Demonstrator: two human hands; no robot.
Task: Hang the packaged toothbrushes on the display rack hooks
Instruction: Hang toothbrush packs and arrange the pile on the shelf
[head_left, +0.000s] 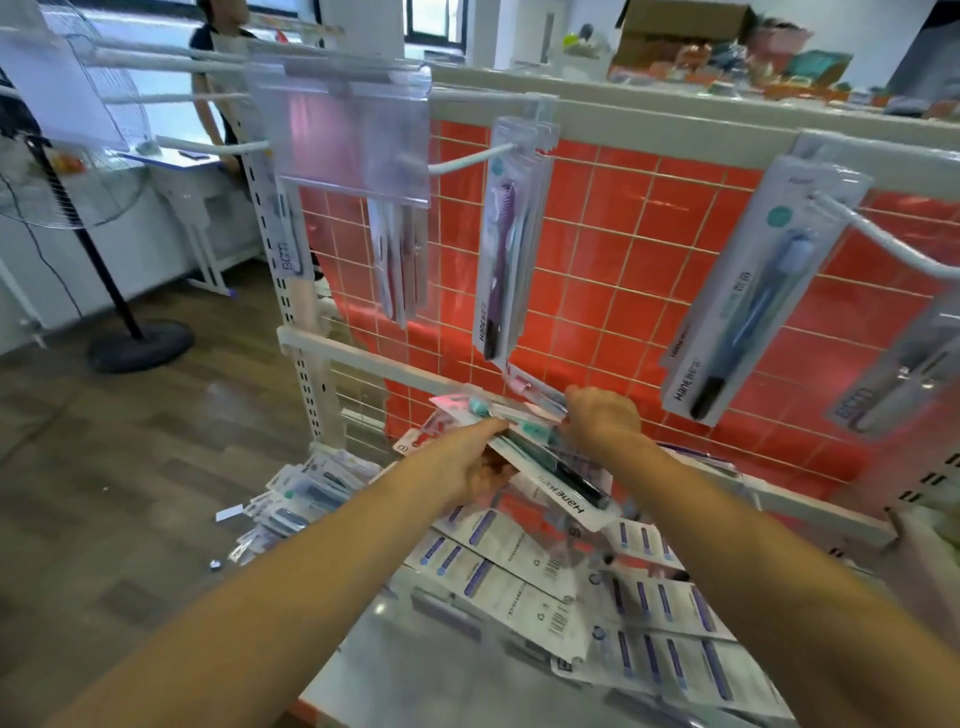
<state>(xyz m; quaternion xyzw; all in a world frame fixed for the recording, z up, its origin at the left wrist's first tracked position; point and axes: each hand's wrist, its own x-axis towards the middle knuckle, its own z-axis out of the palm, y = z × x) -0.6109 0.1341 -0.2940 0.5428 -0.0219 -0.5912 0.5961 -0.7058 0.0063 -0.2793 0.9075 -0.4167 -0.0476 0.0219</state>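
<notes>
My left hand (480, 462) grips a stack of packaged toothbrushes (550, 480), teal brush on top, low in front of the red grid rack (623, 270). My right hand (602, 415) curls round the far end of the same stack. White hooks stick out of the rack: the middle hook (467, 158) carries a purple toothbrush pack (506, 239), the right hook (883, 239) a blue toothbrush pack (748, 291), and another pack (397, 260) hangs behind a clear label holder (353, 135) on the left.
Several toothbrush packs (597, 597) lie loose on the grey shelf (415, 670) below. More packs (306, 493) are piled on the wooden floor at the left. A standing fan (78, 171) and a person (218, 83) are at the far left.
</notes>
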